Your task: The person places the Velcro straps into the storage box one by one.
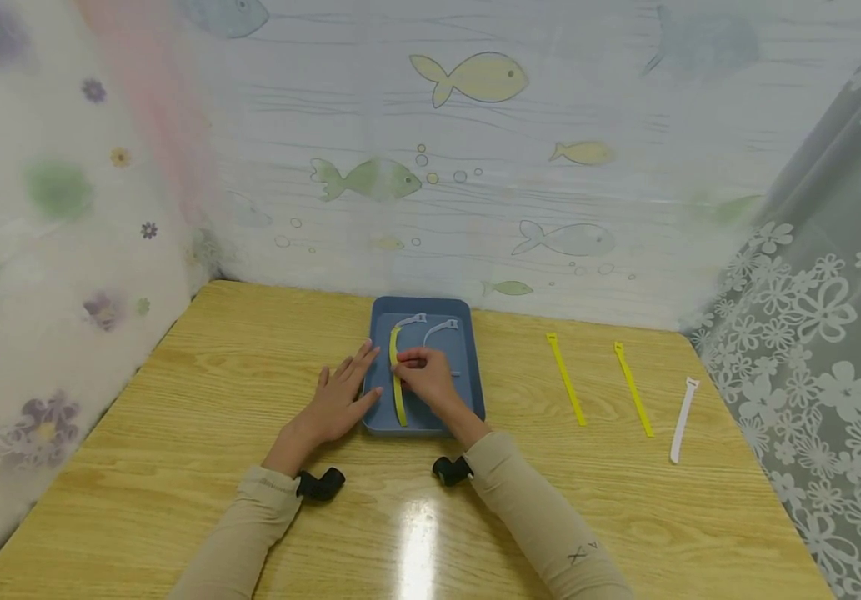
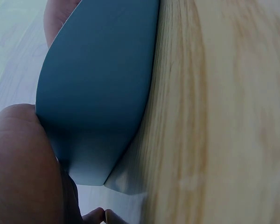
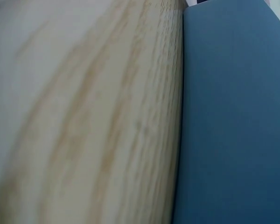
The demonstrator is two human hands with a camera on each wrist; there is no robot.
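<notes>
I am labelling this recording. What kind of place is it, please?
Probably a small curtained recording booth: a wooden table closed in by a fish-print backdrop and lace curtain, with a blue tray of cable ties.

The head view looks forward and down from above the near edge of the table (image 1: 175,400), taking in the whole top, the tray (image 1: 468,312) at its middle, both forearms and the curtained walls behind. The left wrist view sits very low and close against the tray (image 2: 98,84), showing its blue outer wall, blurred wood grain beside it and part of the left hand (image 2: 23,163). The right wrist view is just as close, showing only the tray (image 3: 233,116) wall and the table (image 3: 84,116). All three share the tray and the table.
</notes>
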